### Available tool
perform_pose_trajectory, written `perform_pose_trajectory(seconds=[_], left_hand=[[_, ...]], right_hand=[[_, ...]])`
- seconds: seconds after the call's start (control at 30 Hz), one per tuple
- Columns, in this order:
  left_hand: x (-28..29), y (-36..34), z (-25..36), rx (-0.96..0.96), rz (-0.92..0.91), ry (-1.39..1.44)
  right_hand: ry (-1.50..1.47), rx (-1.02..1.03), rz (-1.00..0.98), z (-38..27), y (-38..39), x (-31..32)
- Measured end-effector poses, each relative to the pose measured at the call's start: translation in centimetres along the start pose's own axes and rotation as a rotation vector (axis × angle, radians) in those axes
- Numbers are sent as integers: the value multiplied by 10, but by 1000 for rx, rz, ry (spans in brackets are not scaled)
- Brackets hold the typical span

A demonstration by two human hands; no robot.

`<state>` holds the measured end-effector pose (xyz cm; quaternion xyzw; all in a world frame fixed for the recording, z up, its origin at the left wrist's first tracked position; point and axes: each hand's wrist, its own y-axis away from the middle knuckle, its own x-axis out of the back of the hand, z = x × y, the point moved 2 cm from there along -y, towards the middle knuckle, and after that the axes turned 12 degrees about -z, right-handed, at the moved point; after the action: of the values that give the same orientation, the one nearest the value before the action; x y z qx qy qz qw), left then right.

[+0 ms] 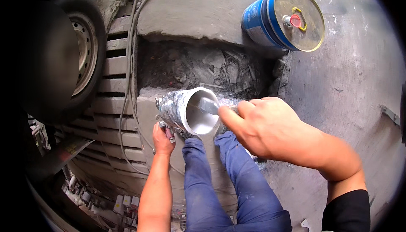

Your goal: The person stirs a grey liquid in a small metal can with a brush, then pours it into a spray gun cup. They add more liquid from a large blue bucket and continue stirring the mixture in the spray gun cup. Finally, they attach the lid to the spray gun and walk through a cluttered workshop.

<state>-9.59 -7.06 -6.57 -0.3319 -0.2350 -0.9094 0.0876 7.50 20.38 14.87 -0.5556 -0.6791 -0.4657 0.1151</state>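
Metal tube (186, 111) mid-scrape | right hand (264, 126) closed on tool (208, 105) inside its smooth bore | left hand (163, 141) clamps the near-left underside | outside still mottled

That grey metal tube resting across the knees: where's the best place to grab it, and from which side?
Grip the metal tube around its outer wall just behind the open rim, coming from the person's left. It lies on its side with the mouth tilted up toward the camera, and the right hand already works a flat tool inside that mouth. The left hand sits low at that side, probably steadying it.
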Motion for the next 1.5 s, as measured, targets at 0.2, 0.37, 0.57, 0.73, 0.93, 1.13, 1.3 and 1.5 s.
perform_pose_trajectory(seconds=[0.2, 0.37, 0.57, 0.73, 0.93, 1.13, 1.3, 1.5], left_hand=[[-8, 3, 1, -5, 9, -1], [-10, 4, 6, -55, 35, -72], [-18, 10, 8, -54, 54, -139], [-24, 11, 9, -43, 53, -111], [-22, 15, 6, 9, 43, -92], [-35, 3, 22, 24, -46, 109], [-28, 18, -3, 80, -119, 168], [-27, 15, 27, 213, -167, 171]], right_hand=[[-115, 107, 30, -1, -24, -22], [-30, 101, -58, -5, -33, -37], [181, 58, 9, -16, -2, -39], [284, -29, 6, -15, 44, -15], [53, -256, 394, 44, 80, -19], [124, -944, 467, 197, 144, -192], [-1073, -1002, 734, 156, 132, -192], [-1816, -745, 783, 127, 143, -172]])
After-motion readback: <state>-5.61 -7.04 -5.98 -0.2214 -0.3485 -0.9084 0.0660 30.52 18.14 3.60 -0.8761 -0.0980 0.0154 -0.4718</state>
